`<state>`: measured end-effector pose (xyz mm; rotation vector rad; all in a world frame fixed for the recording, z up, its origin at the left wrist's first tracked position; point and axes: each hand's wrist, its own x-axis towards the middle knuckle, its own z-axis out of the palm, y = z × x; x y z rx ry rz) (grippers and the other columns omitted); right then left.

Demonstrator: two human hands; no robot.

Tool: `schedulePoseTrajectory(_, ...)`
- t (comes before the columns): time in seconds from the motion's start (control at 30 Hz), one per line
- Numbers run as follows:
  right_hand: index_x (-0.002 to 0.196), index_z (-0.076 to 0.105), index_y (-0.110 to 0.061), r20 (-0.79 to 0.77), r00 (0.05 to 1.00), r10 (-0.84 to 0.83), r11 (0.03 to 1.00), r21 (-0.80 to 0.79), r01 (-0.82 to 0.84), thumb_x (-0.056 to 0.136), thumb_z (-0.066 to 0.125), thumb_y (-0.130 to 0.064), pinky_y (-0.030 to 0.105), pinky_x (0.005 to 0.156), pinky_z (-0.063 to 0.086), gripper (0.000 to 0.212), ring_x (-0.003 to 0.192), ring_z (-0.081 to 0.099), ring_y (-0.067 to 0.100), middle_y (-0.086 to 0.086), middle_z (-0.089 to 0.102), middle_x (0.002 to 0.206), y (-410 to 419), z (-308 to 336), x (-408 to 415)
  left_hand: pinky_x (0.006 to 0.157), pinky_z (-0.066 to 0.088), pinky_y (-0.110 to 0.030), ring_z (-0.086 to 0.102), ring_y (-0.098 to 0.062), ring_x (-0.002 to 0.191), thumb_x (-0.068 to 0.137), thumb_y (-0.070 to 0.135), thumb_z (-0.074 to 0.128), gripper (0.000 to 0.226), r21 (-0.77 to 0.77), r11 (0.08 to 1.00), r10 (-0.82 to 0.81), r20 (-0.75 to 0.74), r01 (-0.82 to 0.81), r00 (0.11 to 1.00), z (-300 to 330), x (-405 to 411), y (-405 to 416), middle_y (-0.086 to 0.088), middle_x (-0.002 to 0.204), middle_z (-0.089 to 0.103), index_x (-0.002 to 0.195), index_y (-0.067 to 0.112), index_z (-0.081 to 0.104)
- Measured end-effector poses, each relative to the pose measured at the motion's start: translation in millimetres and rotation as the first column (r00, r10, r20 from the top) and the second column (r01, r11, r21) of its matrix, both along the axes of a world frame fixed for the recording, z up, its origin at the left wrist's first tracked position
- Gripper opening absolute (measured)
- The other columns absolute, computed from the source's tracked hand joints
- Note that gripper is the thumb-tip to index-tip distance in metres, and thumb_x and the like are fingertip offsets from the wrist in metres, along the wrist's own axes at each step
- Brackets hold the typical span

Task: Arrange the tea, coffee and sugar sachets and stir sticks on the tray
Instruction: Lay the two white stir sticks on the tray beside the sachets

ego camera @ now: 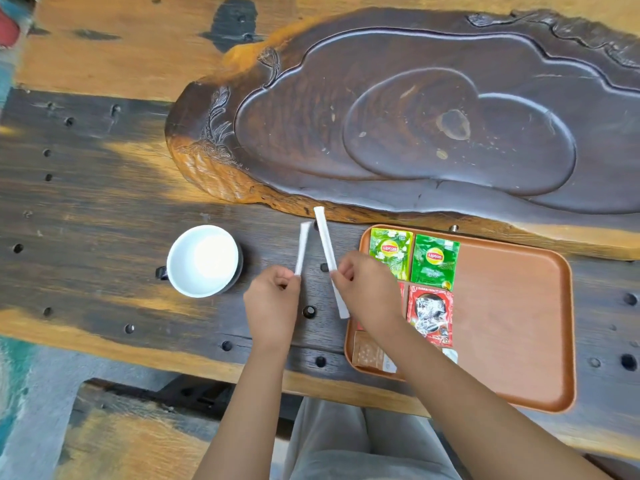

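Red sachet (401, 292) half behind right hand (367, 289)

Two green tea sachets at the tray's far left each carry a readable "Lipton" logo: the left one (390, 251) and the right one (435, 259). The red coffee sachet (430, 315) just nearer shows lettering that looks like "Nescafé", though blurred.

A white cup (202, 260) sits near a carved wooden slab (415, 119).

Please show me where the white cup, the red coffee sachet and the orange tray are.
Cup (202, 261): head view, inner bottom.
Coffee sachet (430, 315): head view, middle of the front.
Tray (512, 306): head view, bare floor.
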<state>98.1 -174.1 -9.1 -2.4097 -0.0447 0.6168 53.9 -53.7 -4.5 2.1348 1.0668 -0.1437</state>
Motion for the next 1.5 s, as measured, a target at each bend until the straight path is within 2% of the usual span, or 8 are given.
schedulePoseTrajectory(0.4,0.069,0.063,-0.016,-0.064,0.935,-0.349,0.935,0.043,0.352,0.084,0.065,-0.021,0.012,0.05,0.036,0.015,0.06,0.058,0.008,-0.007,0.062,0.061,-139,21,-25,0.057,0.055,-0.027,0.066,-0.012,0.062,0.082,0.008,0.061,0.02,-0.444,0.874,-0.2,0.045,0.199,0.979,26,17,-104,0.0,0.07,0.066,0.068,0.023,0.059)
schedulePoseTrajectory(0.77,0.077,0.062,-0.017,-0.072,0.867,-0.494,0.862,-0.171,0.477,0.086,0.061,-0.02,0.023,0.051,0.041,0.01,0.067,0.057,0.014,-0.013,0.063,0.077,-229,-2,-51,0.049,0.047,-0.017,0.067,-0.018,0.064,0.078,-0.002,0.053,0.029,-0.458,0.784,-0.473,-0.003,0.419,0.881,2,24,-200,-0.006,0.068,0.063,0.06,0.021,0.052)
schedulePoseTrajectory(0.93,0.074,0.058,-0.022,-0.064,0.89,-0.451,0.873,-0.24,0.425,0.084,0.063,-0.025,0.027,0.053,0.044,0.012,0.065,0.058,0.016,-0.006,0.067,0.073,-241,-10,-51,0.067,0.056,-0.039,0.068,-0.024,0.068,0.079,0.002,0.057,0.018,-0.421,0.764,-0.549,-0.029,0.488,0.835,-2,22,-213,-0.011,0.072,0.067,0.064,0.013,0.057)
schedulePoseTrajectory(1.1,0.096,0.068,-0.01,0.359,0.928,-0.098,0.91,-0.345,0.229,0.075,0.071,-0.011,0.036,0.065,0.05,0.021,0.082,0.061,0.028,0.006,0.07,0.091,-259,-9,-57,0.06,0.043,-0.027,0.06,-0.025,0.08,0.082,0.007,0.059,0.005,0.088,0.534,-0.845,0.034,0.841,0.534,11,20,-204,-0.011,0.09,0.061,0.086,0.007,0.056)
schedulePoseTrajectory(1.17,0.117,0.062,-0.008,0.379,0.924,0.058,0.926,-0.367,0.093,0.082,0.059,-0.019,0.044,0.088,0.047,0.036,0.111,0.057,0.031,0.009,0.064,0.12,-268,-12,-59,0.079,0.052,-0.031,0.061,-0.027,0.103,0.073,0.009,0.071,0.039,0.243,0.34,-0.936,-0.001,0.908,0.351,6,20,-200,-0.011,0.115,0.062,0.111,0.007,0.059)
schedulePoseTrajectory(1.23,0.13,0.053,-0.009,0.361,0.907,0.215,0.913,-0.404,-0.055,0.086,0.046,-0.031,0.042,0.105,0.033,0.05,0.13,0.042,0.025,0.007,0.052,0.138,-274,-16,-61,0.112,0.014,-0.037,0.032,-0.027,0.136,0.076,0.015,0.07,0.067,0.219,0.15,-0.984,-0.064,0.964,0.167,3,20,-196,-0.012,0.147,0.036,0.136,0.01,0.041)
schedulePoseTrajectory(1.3,0.137,0.046,-0.011,0.311,0.885,0.345,0.881,-0.433,-0.191,0.087,0.04,-0.038,0.039,0.112,0.02,0.056,0.138,0.028,0.018,0.005,0.042,0.146,-278,-19,-61,0.104,-0.021,-0.032,-0.003,-0.02,0.144,0.086,0.023,0.06,0.078,0.142,0.055,-0.991,-0.109,0.988,0.071,2,20,-193,-0.007,0.157,0.002,0.147,0.013,0.013)
schedulePoseTrajectory(1.5,0.143,0.035,-0.013,0.148,0.872,0.467,0.809,-0.47,-0.354,0.087,0.037,-0.046,0.041,0.112,0.019,0.065,0.141,0.021,0.014,0.003,0.033,0.151,-281,-27,-57,0.109,-0.017,-0.029,-0.017,-0.018,0.142,0.086,0.035,0.058,0.088,0.095,-0.006,-0.98,-0.198,0.995,0.013,-8,18,-193,-0.006,0.157,-0.013,0.148,0.013,-0.001)
